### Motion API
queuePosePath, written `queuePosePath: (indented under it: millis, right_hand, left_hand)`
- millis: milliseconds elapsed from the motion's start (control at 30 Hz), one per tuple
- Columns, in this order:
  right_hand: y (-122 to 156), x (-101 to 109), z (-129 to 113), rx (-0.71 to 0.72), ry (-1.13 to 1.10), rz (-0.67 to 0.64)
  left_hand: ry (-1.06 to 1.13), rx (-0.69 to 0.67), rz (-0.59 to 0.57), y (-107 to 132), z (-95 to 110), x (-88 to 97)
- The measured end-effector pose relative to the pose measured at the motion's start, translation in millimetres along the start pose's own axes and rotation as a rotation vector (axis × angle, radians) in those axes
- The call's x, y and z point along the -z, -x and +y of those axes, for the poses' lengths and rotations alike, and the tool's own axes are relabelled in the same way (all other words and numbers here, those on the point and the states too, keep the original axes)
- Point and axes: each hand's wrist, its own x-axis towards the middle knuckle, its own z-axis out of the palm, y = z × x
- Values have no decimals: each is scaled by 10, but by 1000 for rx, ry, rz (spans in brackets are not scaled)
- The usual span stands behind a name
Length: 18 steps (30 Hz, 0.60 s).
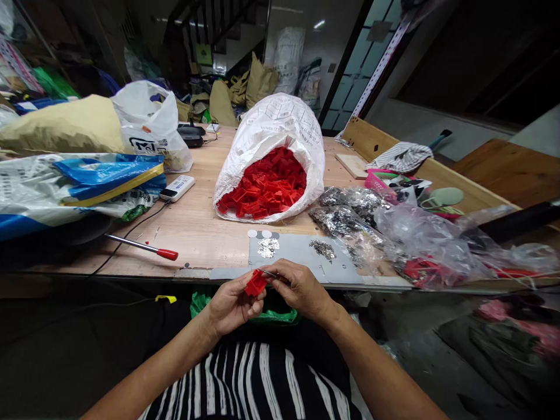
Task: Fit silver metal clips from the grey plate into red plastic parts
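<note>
My left hand [230, 303] is closed round a small red plastic part [256, 283], held just below the table's front edge. My right hand [298, 287] pinches a thin metal piece [272, 274] whose tip meets the red part. Both hands sit close together over my striped lap. In front of them, on a grey mat [297, 259], lie two small heaps of shiny metal bits [268, 247]. Behind the mat a white sack [275, 125] lies open on its side, full of the same red plastic parts [266, 184].
A red-handled screwdriver [144, 247] lies at the left front of the wooden table [196, 227]. Clear bags of metal bits [354, 219] crowd the right. Sacks, a white plastic bag [146, 122] and a white device [177, 188] fill the left.
</note>
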Motion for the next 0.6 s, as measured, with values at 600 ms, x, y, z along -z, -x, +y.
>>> queuePosePath:
  millis: [600]
  right_hand:
    - [27,64,55,-304,-272,15]
  left_hand:
    - [-23,5,-36,22,28,-67]
